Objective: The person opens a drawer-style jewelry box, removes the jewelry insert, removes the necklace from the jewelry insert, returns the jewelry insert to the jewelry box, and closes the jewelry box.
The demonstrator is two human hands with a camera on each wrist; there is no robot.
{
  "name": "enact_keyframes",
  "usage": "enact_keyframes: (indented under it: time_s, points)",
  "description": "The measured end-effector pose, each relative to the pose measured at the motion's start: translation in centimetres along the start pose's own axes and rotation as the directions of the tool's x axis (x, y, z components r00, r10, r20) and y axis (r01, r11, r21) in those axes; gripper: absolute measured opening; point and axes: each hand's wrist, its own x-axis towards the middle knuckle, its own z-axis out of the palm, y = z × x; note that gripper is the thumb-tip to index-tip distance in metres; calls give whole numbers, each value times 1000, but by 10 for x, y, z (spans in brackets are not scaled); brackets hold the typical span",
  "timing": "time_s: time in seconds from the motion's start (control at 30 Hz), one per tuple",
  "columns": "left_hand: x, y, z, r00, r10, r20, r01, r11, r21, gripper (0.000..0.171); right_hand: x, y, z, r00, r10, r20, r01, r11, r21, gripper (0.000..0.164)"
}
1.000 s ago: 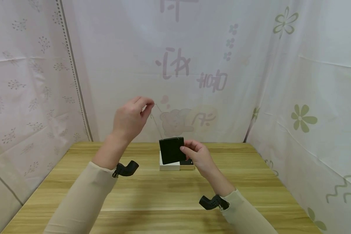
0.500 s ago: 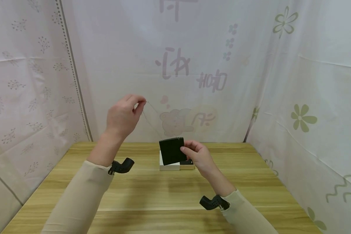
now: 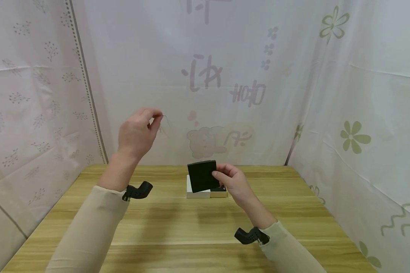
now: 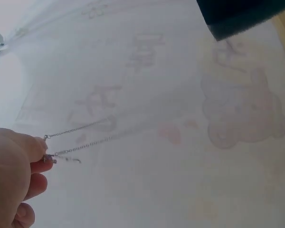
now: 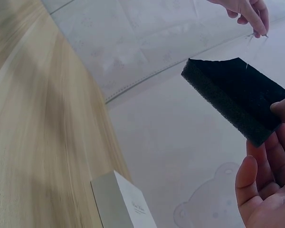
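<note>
Between the thumb and fingertips of my left hand [image 3: 134, 132] is a thin silver chain necklace [image 4: 88, 144], held up at its clasp end. The chain runs off to the side and blurs in the left wrist view. My right hand [image 3: 235, 185] pinches a square black foam pad [image 3: 202, 176] by its right edge, thumb on the near face. In the right wrist view the foam pad [image 5: 235, 97] shows a thick, rough side and a smoother dark face. The left hand [image 5: 249, 12] appears above it, apart from the pad.
Behind the pad, on the wooden table [image 3: 177, 235], a white box [image 3: 199, 195] stands beside a dark-lined tray with a gold edge [image 3: 218, 194]. The white box [image 5: 118, 202] bears small print on one face. Patterned curtains [image 3: 150, 57] hang around the table.
My left hand has moved left and slightly up, drawing the necklace chain away from the foam pad. The right hand and pad have stayed nearly still.
</note>
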Motion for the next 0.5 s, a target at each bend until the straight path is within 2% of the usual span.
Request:
enact_keyframes:
  time_s: [0.3, 0.5]
  points:
    - [-2, -9, 2, 1000, -10, 6, 10, 1000, -9, 10, 0, 1, -3, 1000, 1, -7, -1, 1000, -1, 11]
    - [-6, -13, 0, 1000, -24, 17, 24, 999, -23, 8, -1, 0, -3, 1000, -10, 1, 10, 1000, -2, 17]
